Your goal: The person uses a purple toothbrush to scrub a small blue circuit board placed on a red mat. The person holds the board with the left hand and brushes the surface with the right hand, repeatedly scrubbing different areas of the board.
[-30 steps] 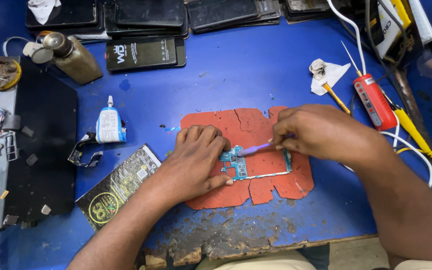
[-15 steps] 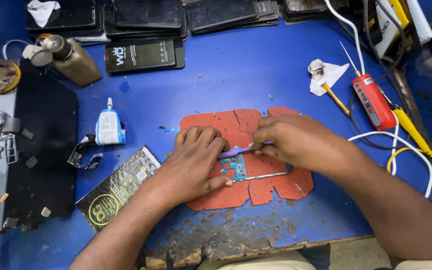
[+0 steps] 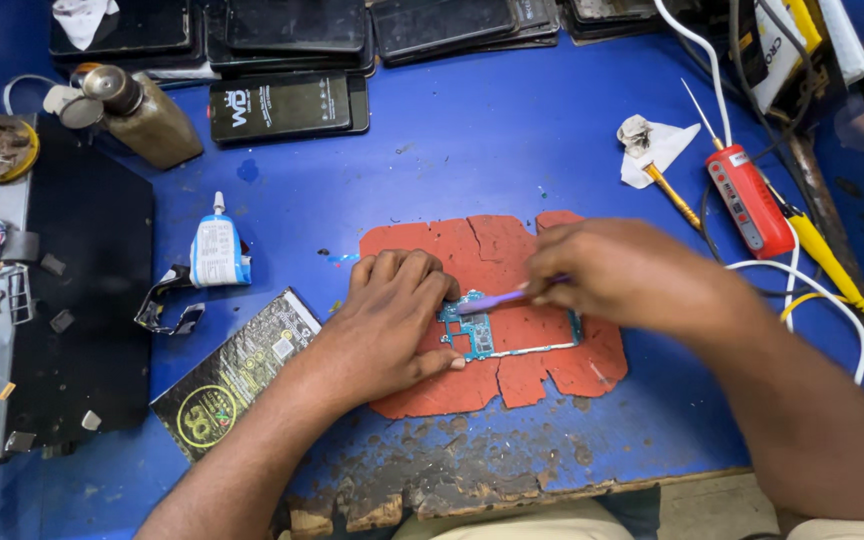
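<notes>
Left hand: left hand (image 3: 392, 325) lies palm down on the red mat (image 3: 497, 245); its fingers are curled together and press on the left end of the circuit board (image 3: 479, 335); it pins the board and grips nothing else
Right hand: right hand (image 3: 627, 275) is over the right half of the red mat; its fingers are pinched tight on a thin purple tool (image 3: 492, 299); the tool's tip reaches left to the top of the circuit board, just beside the left fingertips
Circuit board: blue-green, with a pale metal strip running right; it lies flat near the middle of the red mat, between the two hands
Red mat: cracked and ragged at the edges; it rests on the blue table (image 3: 472, 150), close to the worn, chipped front edge
Left of the red mat: small white glue bottle (image 3: 218, 250); black packet (image 3: 242, 375) with yellow print; black slab (image 3: 82, 300) farther left
Right of the red mat: red tester (image 3: 749, 200); yellow-handled tool (image 3: 674, 195); crumpled tissue (image 3: 652, 150); white cable (image 3: 812, 285)
Behind the red mat: row of dark phones (image 3: 287, 105); brown bottle (image 3: 142, 115) to their left
</notes>
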